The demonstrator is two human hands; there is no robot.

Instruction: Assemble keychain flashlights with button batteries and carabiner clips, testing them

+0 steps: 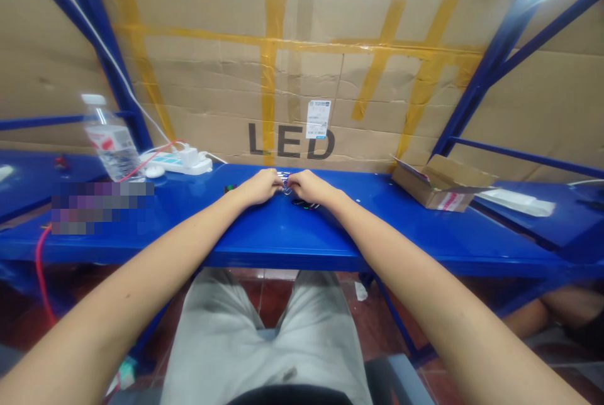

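Near the back middle of the blue table, my left hand and my right hand are close together with their fingers curled. Between the fingertips is a small shiny item, partly hidden and too small to name, which both hands seem to pinch. Under my right hand lie some small dark pieces with touches of green. Another small dark and green piece is beside my left wrist.
On the left are a water bottle, a white power strip with cables and a blurred-out patch. An open cardboard box and a white tray are on the right. Cardboard stands behind. A person's leg shows lower right.
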